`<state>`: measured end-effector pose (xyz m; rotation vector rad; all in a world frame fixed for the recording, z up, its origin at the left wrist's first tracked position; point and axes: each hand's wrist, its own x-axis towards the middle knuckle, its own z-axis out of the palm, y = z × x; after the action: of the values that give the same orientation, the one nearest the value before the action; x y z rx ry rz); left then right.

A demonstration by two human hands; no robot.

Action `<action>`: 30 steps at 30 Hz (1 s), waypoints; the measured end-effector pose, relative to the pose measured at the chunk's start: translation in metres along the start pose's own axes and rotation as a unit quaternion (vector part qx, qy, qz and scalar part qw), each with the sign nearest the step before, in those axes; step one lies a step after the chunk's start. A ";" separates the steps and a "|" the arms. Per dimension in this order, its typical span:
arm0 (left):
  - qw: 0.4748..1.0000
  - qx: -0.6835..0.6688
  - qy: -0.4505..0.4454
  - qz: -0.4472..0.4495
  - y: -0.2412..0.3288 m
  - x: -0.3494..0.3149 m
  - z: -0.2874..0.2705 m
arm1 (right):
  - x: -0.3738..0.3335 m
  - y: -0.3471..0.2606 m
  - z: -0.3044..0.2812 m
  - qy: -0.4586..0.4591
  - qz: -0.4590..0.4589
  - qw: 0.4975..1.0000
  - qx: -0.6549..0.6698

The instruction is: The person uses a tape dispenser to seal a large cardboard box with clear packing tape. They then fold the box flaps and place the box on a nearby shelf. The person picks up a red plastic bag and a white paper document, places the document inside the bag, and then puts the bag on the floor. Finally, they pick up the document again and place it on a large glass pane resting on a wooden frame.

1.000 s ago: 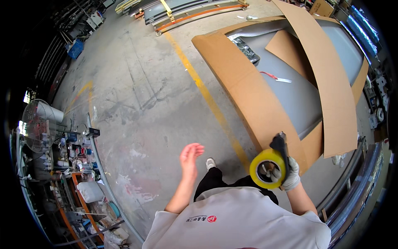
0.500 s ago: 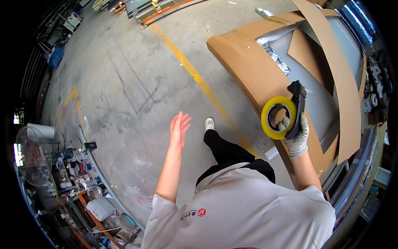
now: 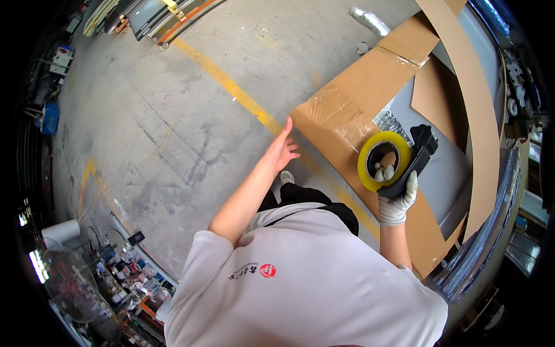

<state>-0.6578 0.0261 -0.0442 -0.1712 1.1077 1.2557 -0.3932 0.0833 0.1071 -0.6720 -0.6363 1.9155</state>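
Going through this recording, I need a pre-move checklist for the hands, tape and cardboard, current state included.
1. Right hand on the tape dispenser: ok, fingers show through the core of the yellow tape roll.
2. Left hand empty: ok, held open.
3. Both hands gloved: not ok, only the right wears a white glove.
4. Clear tape on the cardboard corner: ok, a shiny patch shows.
5. Left hand apart from cardboard: cannot tell, a fingertip nearly meets its outline.
6. Tape's free end ready: cannot tell, not discernible.
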 end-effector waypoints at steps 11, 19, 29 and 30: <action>0.869 0.351 -0.268 -0.225 0.094 0.046 0.011 | 0.003 0.069 0.081 0.250 -0.111 0.929 -0.250; 0.636 0.498 -0.531 -0.256 0.229 0.089 0.040 | 0.029 0.149 0.200 0.347 0.039 0.922 -0.170; 0.252 0.624 -0.736 0.076 0.229 -0.003 0.116 | 0.007 0.258 0.242 0.532 -0.007 0.822 -0.202; 0.261 0.635 -0.727 -0.016 0.228 0.000 0.117 | 0.004 0.273 0.237 0.520 -0.010 0.836 -0.175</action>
<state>-0.7776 0.1861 0.1165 1.8633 -0.0098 -0.2830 -0.7277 -0.0542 0.0892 -1.7464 -0.2585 1.1214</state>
